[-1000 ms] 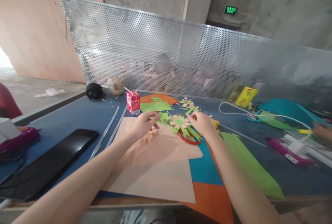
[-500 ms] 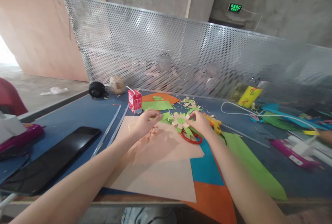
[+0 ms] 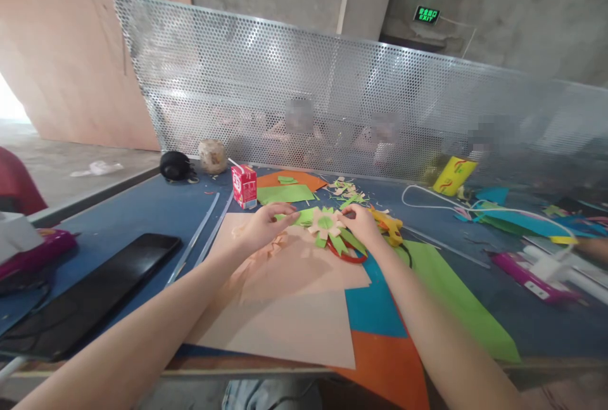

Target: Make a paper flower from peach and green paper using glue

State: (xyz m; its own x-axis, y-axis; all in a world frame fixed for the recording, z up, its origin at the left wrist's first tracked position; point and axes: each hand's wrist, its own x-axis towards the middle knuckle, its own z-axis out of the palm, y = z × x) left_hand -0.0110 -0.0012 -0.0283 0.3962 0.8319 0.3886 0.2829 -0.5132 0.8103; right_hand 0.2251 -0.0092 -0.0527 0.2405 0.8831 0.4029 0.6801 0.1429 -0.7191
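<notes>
A paper flower (image 3: 325,222) with pale peach petals and a green centre rises over the sheets, green strips hanging below it. My right hand (image 3: 363,226) pinches its right edge between thumb and fingers. To its left, my left hand (image 3: 266,227) has its fingers loosely curved, with a gap to the thumb; nothing plainly shows in it. A green paper piece (image 3: 306,216) lies between that hand and the flower. Red-handled scissors (image 3: 350,258) rest just beneath the flower, partly covered. Cut peach paper (image 3: 270,248) lies below my left hand.
Peach sheets (image 3: 285,327) cover blue and orange paper (image 3: 389,359). A yellow glue gun (image 3: 390,227) lies beside my right wrist. A red drink carton (image 3: 244,187), paper scraps (image 3: 346,191), a phone (image 3: 95,289) and a power strip (image 3: 532,277) surround the work. A perforated metal screen (image 3: 266,80) stands behind.
The flower has turned slightly and sits a little further left, still in my right hand. My left hand has barely moved. The whole view has shifted slightly.
</notes>
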